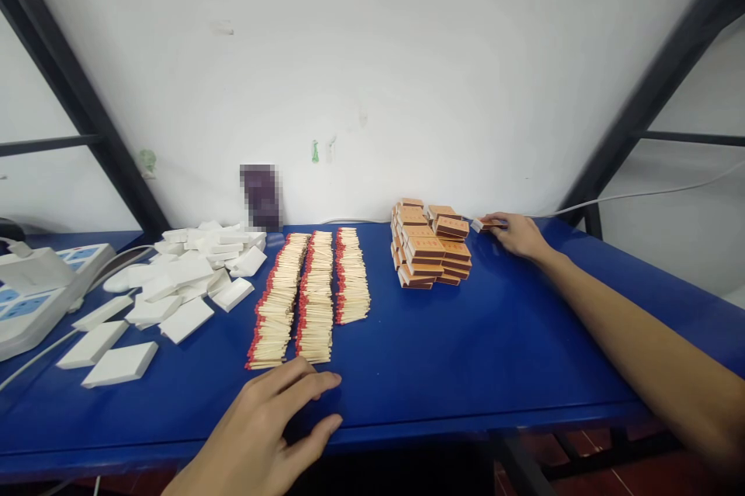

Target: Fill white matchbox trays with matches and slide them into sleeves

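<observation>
Right hand (518, 236): out by the desk's (436, 356) back edge, right of centre, thumb and fingers closed on one matchbox (482, 224). White end of the box pokes out toward the left; fingers cover part of the rest, so can't swear whether it's lifted or touching the desk.

Left hand (265, 418): at the front edge, left of centre, palm down, fingers loosely bent, thumb spread apart, nothing visible in it. Fingertips just beside the near ends of the match rows; contact unclear.

Matchbox stack (434, 244): orange-brown boxes, several layers, toward the back edge right of centre, just left of the held box. Gap on its left, then three match rows (315, 294) running back to front, red heads toward the desk's left end. Rightmost row is shortest, stops well shy of the front edge.

White boxes (186, 275): loose heap from the back edge forward on the left part, a few spread nearer the front. Power strip (50, 302) at the left end, adapter (35, 275) on it.
</observation>
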{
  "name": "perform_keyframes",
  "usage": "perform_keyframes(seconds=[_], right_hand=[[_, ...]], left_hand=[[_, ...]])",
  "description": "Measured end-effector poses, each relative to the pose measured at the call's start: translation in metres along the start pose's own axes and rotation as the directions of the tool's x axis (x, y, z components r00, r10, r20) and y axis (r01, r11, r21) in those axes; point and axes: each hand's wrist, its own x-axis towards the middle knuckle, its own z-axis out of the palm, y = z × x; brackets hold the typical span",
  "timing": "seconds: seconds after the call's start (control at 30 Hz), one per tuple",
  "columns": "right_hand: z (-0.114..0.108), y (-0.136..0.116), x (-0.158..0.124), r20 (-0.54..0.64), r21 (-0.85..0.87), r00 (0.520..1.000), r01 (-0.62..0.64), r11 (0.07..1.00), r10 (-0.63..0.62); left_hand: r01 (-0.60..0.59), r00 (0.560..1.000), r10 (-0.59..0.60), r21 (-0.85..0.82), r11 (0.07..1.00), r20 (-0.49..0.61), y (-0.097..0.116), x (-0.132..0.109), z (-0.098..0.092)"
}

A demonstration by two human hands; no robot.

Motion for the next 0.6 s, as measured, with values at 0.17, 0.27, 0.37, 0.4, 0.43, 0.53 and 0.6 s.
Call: perform_keyframes(seconds=[0.17,0.27,0.37,0.4,0.43,0.53,0.6], right_hand=[[0.001,-0.008,0.0,0.01,-0.043,1.0,-0.019,0.999,0.02],[0.001,-0.01,0.0,0.024,-0.053,1.0,-0.013,0.999,0.014],[0.0,-0.011,0.0,0.036,-0.062,0.999,-0.009,0.998,0.011],[-0.001,-0.011,0.0,0.038,-0.066,0.999,-0.01,0.998,0.012],[-0.001,-0.011,0.0,0.038,-0.071,0.999,-0.011,0.997,0.014],[-0.002,-0.013,-0.001,0.035,-0.088,0.999,-0.024,0.996,0.027],[-0.002,-0.014,-0.003,0.032,-0.096,0.999,-0.032,0.995,0.036]], left_hand=[[0.001,1.0,-0.001,0.005,1.0,-0.001,0.002,0.002,-0.001],[-0.004,1.0,0.004,0.007,1.0,-0.003,0.003,0.002,-0.001],[-0.002,1.0,0.002,0.008,1.0,-0.001,0.003,0.001,-0.001],[0.0,1.0,0.0,0.006,1.0,0.0,0.003,0.001,-0.001],[0.002,1.0,-0.002,0.004,1.0,0.0,0.002,0.001,-0.001],[0.015,1.0,-0.015,-0.008,1.0,-0.001,0.002,0.002,-0.002],[0.022,1.0,-0.022,-0.02,1.0,-0.002,0.002,0.002,-0.002]])
